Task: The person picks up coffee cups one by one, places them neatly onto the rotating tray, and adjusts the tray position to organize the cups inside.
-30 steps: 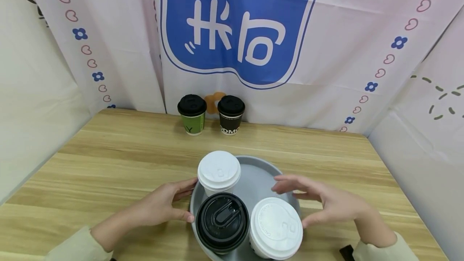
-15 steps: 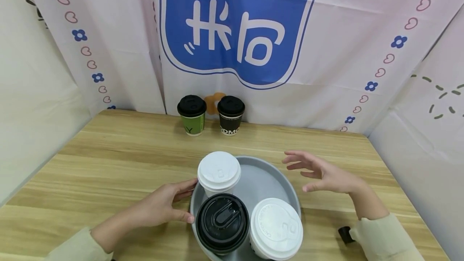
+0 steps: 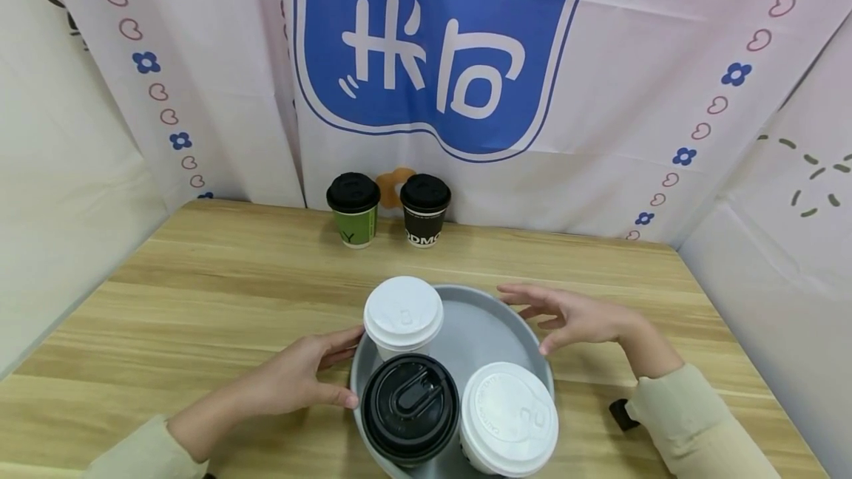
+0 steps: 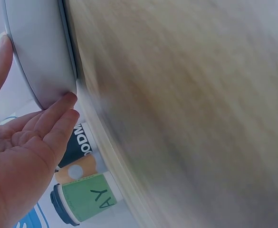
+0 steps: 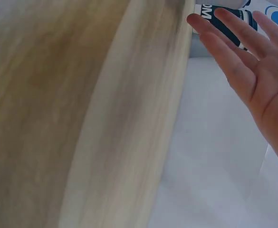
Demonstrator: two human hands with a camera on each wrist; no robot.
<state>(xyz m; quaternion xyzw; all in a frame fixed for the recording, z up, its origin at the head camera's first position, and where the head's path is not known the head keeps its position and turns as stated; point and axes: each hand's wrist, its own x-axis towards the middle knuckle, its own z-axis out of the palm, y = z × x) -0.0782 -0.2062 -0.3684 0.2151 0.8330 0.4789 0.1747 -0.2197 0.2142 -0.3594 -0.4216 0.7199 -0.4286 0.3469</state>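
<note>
A round grey tray (image 3: 475, 320) carries a white-lidded cup (image 3: 404, 313) at its back left, a black-lidded cup (image 3: 409, 409) at the front left and another white-lidded cup (image 3: 509, 418) at the front right. My left hand (image 3: 299, 375) touches the tray's left side with spread, fairly straight fingers. In the left wrist view, its fingertips (image 4: 70, 99) rest against the tray's outer wall. My right hand (image 3: 575, 316) is at the tray's back right rim, fingers extended and apart; whether it touches the rim I cannot tell. It holds nothing.
A green cup (image 3: 356, 213) and a dark printed cup (image 3: 424, 211), both with black lids, stand at the back of the wooden table (image 3: 220, 279). Behind them hangs a printed cloth (image 3: 619, 94). A small black object (image 3: 622, 415) lies by the right sleeve.
My right hand has left the front right cup's side, moved back and outward, then come left to the tray's back right rim. My left hand, the tray and the cups stay put.
</note>
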